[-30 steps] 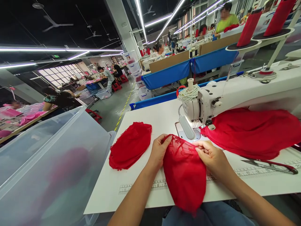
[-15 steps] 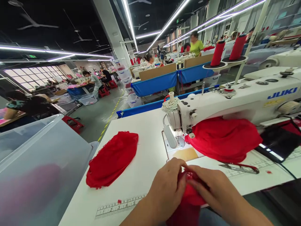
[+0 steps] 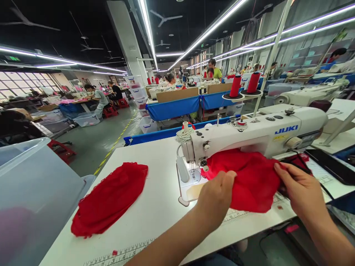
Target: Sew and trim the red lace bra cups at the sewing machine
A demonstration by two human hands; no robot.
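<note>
Pinched between my left hand [image 3: 217, 201] and my right hand [image 3: 301, 184] is a piece of thin red fabric [image 3: 256, 192], spread out at the front of the sewing machine [image 3: 249, 129]. More red fabric [image 3: 231, 159] lies under the machine's arm, and the held piece overlaps it; where one ends and the other begins is hard to tell. My left fingers grip the near left edge, just right of the needle plate [image 3: 195, 175]. My right fingers hold the upper right corner. Another red fabric piece [image 3: 111, 199] with a ruffled edge lies flat on the white table's left side.
A translucent plastic bin [image 3: 36, 199] stands at the table's left. A printed ruler [image 3: 122, 256] runs along the front edge, with a small red scrap [image 3: 114, 253] beside it. Red thread cones [image 3: 235, 87] stand behind the machine. A black phone-like slab [image 3: 331, 166] lies at right.
Both hands have moved up and apart, from the table's front edge to the machine. The bunched red fabric is now stretched between them. The snips on the table are out of sight.
</note>
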